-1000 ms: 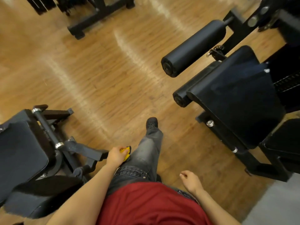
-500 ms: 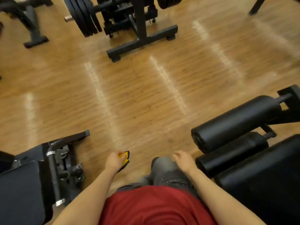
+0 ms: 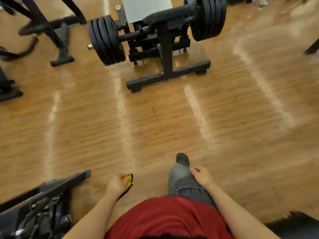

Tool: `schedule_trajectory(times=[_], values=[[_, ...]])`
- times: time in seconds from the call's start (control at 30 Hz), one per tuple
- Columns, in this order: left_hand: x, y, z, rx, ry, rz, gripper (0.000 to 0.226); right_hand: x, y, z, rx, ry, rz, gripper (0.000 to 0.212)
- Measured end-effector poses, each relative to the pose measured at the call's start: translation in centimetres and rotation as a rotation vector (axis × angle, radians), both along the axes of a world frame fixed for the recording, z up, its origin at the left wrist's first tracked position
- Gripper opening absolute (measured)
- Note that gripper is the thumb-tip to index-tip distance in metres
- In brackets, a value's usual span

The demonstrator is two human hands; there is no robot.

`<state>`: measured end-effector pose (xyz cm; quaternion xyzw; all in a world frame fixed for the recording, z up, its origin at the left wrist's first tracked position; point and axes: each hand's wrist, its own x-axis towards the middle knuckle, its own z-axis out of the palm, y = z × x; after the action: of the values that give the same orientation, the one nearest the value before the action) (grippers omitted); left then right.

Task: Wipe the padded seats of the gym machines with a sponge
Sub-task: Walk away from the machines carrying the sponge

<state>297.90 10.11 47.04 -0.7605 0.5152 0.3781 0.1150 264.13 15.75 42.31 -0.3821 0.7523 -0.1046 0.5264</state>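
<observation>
Fingers of left hand (image 3: 117,184) curled round yellow sponge (image 3: 127,181), lower centre-left of frame | right hand (image 3: 201,175) loose, holding nothing, beside jeans leg | step: likely walking between machines, no wiping now | next: reach padded seat (image 3: 156,16) of plate-loaded machine (image 3: 165,49), upper centre, bring sponge onto pad | wooden floor (image 3: 155,126) between

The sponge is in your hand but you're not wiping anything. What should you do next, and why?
Probably keep walking to the plate-loaded machine ahead and bring the sponge up to its black pad. The left hand grips the sponge in mid-air over bare floor, touching no seat, and the right hand holds nothing.
</observation>
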Motion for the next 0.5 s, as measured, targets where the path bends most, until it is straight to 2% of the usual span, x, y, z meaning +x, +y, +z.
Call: schedule_trajectory(times=[0.23, 0.37, 0.5], values=[[-12.3, -16.7, 2.1, -0.041, 0.071, 0.152, 0.027, -15.5, -13.6, 1.4, 0.09, 0.055, -0.104, 0.037], [-20.9, -25.6, 2.1, 0.007, 0.064, 0.059, 0.027, -21.6, -17.9, 0.4, 0.146, 0.052, -0.15, 0.035], [-29.7, -34.9, -1.2, 0.046, 0.104, -0.076, 0.03, -26.5, -22.0, -1.7, 0.209, 0.037, -0.161, 0.032]])
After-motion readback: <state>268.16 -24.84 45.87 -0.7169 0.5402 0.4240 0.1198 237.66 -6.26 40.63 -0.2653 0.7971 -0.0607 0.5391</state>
